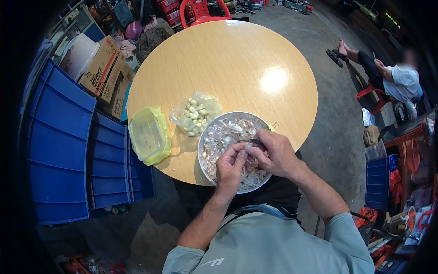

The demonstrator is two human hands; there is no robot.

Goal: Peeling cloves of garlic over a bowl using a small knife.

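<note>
Over a white perforated basket at the table's near edge, both my hands meet. Between the thumb and fingers of my left hand is a small pale garlic clove. My right hand grips a small knife, its dark blade lying by the clove; the handle is hidden in my fingers. Papery garlic skins fill the basket. Left of it, peeled garlic cloves lie in an open clear plastic bag. Farther left, a clear plastic container sits on a yellow plastic bag.
The round wooden table has a red plastic chair at its far side. Blue plastic crates and a cardboard box stand at left. To the right, a person sits on a red chair. Cluttered shelves line the right.
</note>
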